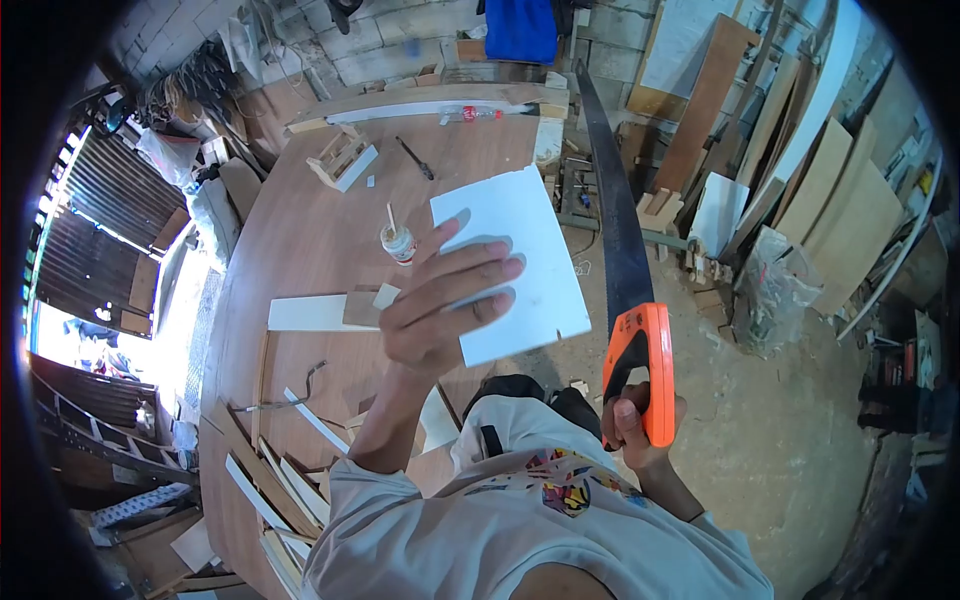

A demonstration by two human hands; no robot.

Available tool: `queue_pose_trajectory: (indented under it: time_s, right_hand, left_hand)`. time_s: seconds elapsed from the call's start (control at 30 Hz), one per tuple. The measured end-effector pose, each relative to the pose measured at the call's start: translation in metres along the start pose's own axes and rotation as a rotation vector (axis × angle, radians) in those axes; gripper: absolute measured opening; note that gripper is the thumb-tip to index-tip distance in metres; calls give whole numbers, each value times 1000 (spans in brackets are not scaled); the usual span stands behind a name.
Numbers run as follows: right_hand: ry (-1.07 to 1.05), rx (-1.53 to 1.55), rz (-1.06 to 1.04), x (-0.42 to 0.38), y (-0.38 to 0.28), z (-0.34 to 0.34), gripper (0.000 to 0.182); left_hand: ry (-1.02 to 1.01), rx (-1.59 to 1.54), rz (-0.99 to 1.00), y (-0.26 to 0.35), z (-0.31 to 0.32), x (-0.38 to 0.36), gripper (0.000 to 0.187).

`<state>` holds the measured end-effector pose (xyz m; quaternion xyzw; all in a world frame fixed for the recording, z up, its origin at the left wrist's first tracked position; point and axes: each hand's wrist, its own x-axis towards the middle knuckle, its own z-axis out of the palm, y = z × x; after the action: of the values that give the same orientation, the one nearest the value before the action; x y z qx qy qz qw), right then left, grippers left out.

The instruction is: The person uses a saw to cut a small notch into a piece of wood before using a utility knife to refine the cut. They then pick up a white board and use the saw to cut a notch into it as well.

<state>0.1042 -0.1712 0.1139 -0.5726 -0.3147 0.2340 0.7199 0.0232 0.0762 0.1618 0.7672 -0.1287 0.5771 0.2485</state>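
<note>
My right hand (pixel 640 425) is closed around the orange and black handle of a handsaw (pixel 620 220), its long dark blade pointing up and away from me. A white rectangular board (pixel 530 270) lies at the table's right edge, with part of it reaching past the edge. Over the board's left part is my left hand (pixel 440 295), its fingers stretched out and spread. Whether the fingertips press on the board is hard to make out, and the thumb is hidden. The saw blade stands to the right of the board, apart from it.
On the brown table (pixel 300 220) stand an open jar (pixel 398 245) with a stick in it and a small wooden block piece (pixel 345 160). A screwdriver (pixel 415 158) lies behind. Wood strips (pixel 275 480) pile up at near left. Planks (pixel 710 100) lean on the right wall.
</note>
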Motion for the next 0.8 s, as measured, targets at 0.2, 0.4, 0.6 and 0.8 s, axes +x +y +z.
queue_pose_trajectory:
  time_s: [0.2, 0.4, 0.6, 0.8]
  right_hand:
    - [12, -20, -80, 4, -5, 3, 35]
    - [23, -69, -106, 13, -10, 2, 58]
    - [42, -53, -105, 19, -6, -3, 48]
    - [136, -52, 195, 21, -22, 6, 25]
  left_hand:
    - [-111, 154, 17, 28, 4, 1, 12]
    - [-198, 303, 6, 54, 33, -25, 21]
    - [-137, 320, -193, 75, 64, -43, 25]
    - [-245, 296, -226, 69, 69, -35, 38]
